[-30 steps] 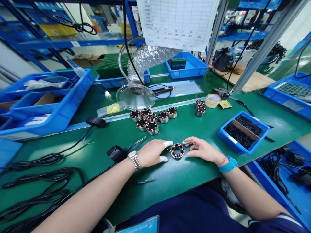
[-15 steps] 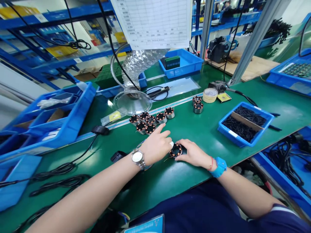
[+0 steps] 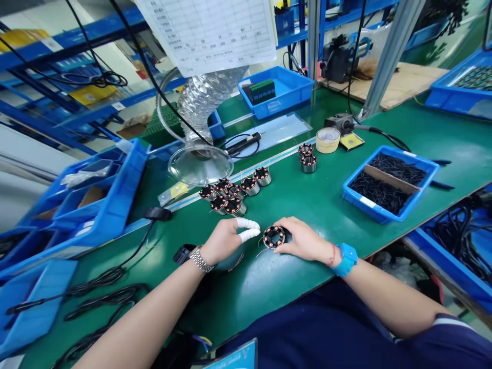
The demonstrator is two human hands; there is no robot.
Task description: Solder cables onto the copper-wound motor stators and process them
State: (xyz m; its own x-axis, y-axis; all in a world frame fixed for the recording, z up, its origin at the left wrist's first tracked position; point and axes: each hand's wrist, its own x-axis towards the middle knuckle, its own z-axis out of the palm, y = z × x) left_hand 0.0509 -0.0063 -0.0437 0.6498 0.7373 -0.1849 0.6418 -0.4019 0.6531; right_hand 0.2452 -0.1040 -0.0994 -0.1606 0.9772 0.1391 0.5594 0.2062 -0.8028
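My right hand (image 3: pixel 302 240) grips a motor stator (image 3: pixel 274 237) with copper windings and a black core, thumb and fingers around its right side, its wound face turned up. Thin wire ends stick out from the stator's left side. Just left of it is my left hand (image 3: pixel 230 238), with white finger cots on the thumb and forefinger. Those two tips come together close to the wire ends; whether a wire lies between them is too small to tell. Several more stators (image 3: pixel 233 206) stand in a cluster beyond my left hand, and two others (image 3: pixel 308 163) stand farther right.
At the right is a divided blue tray (image 3: pixel 369 202) of short black pieces. A tape roll (image 3: pixel 327 140) and a soldering iron holder (image 3: pixel 339 123) stand behind. A clear fume hood (image 3: pixel 200 166) hangs beyond the cluster. Black cables (image 3: pixel 103 279) and blue bins (image 3: pixel 126 197) fill the left.
My left hand has drawn back to the left from over the stator, its pointing forefinger now brought near the thumb. My right hand keeps its grip on the stator. The view has shifted slightly.
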